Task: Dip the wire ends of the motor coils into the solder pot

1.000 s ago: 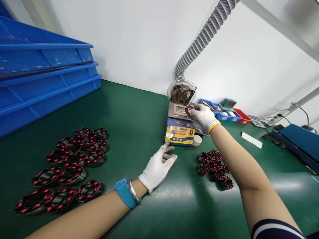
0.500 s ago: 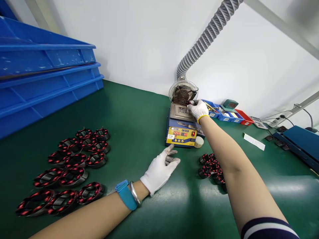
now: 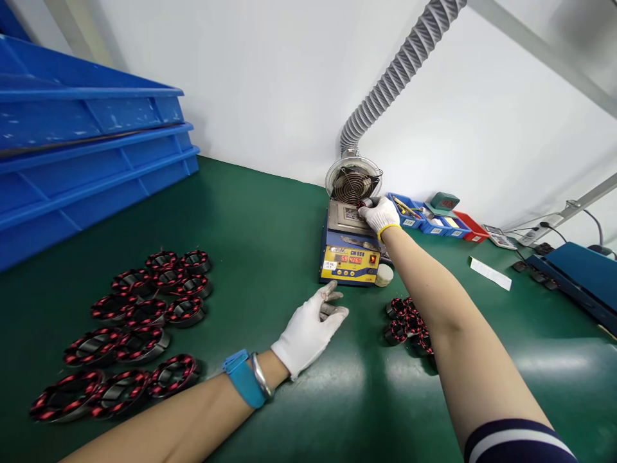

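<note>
Green work surface [image 3: 260, 225] carries a yellow-fronted heating unit [image 3: 350, 265]. Above its top, a ring-shaped coil [image 3: 365, 204] is gripped by the gloved right hand [image 3: 380, 215]; the left hand [image 3: 306, 334] is half-open. Fingertips could be burned if lowered too close.

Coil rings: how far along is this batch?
Probably midway. In hand: one ring, held by the right hand at the yellow-fronted machine. Others form a left group and a partly hidden right group; which is done and which is left, I cannot tell.
</note>
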`<state>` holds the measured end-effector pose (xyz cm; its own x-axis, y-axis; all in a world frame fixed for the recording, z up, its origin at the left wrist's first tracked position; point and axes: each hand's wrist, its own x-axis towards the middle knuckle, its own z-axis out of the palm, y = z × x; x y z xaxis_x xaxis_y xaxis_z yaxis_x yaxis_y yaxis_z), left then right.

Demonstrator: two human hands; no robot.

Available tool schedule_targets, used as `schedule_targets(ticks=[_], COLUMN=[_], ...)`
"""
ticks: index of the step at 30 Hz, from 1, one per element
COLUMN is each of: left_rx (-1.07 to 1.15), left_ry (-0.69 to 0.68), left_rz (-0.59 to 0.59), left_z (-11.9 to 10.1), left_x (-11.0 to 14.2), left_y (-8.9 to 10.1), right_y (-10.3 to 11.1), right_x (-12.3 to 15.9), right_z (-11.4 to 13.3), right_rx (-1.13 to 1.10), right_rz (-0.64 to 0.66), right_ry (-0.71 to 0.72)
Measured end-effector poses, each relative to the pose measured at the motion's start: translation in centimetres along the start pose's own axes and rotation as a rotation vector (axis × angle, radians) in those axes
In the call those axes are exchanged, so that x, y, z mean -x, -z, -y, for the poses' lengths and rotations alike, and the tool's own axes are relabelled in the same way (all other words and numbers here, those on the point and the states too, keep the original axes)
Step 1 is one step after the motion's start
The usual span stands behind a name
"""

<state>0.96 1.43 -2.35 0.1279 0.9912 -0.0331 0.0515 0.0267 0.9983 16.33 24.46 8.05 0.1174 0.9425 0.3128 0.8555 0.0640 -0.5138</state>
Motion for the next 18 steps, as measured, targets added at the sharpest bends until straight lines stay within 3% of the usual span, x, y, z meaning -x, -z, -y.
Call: schedule_targets(ticks=[9,18], left_rx=[0.011,0.002], left_ry=[-0.028,-0.027], left_rz=[-0.004,-0.006], left_z=[0.34,0.04], left_x=[-0.05,0.09], left_y=[0.0,0.02], right_y=[0.41,0.31], right_x=[-0.26,0.3], right_z=[0.06,-0.1], right_rx=[-0.084,-0.066], right_rz=[-0.045,0.002], right_ry=[0.025,0.005])
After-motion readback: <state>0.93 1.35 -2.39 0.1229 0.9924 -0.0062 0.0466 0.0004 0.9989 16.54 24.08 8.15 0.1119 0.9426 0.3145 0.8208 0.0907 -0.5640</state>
